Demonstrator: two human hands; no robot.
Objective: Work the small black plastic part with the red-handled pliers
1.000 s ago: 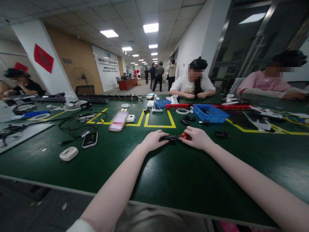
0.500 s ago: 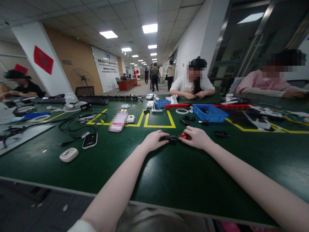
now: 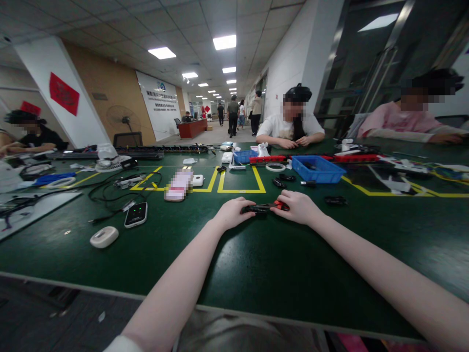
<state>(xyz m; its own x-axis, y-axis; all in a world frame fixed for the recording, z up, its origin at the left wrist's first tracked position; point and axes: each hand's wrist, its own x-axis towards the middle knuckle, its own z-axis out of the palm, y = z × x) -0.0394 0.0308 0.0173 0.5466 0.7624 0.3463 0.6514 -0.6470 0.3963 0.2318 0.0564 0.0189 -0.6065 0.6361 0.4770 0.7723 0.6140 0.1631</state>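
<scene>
In the head view, my left hand (image 3: 236, 213) is closed on a small black bundle (image 3: 260, 209), which looks like a coiled cable. My right hand (image 3: 298, 208) is wrapped round the red-orange handles of a small pair of pliers (image 3: 280, 206). The pliers' metal jaws point left and meet the right end of the black bundle; whether they grip it is too small to tell. Both hands are low over the green table (image 3: 252, 264). Beyond my right hand lie more black bundles (image 3: 279, 183), and another black bundle (image 3: 335, 200) is to its right.
A blue bin (image 3: 317, 177) stands beyond my right hand. To the left lie a phone (image 3: 178, 186), a black-faced device (image 3: 136, 215), a white rounded case (image 3: 104, 237) and dark cables (image 3: 100, 190). Across the table sits a person (image 3: 291, 124); another sits at right.
The view has shifted very slightly. Both hands keep their hold on the black bundle and the pliers, with hardly any visible movement.
</scene>
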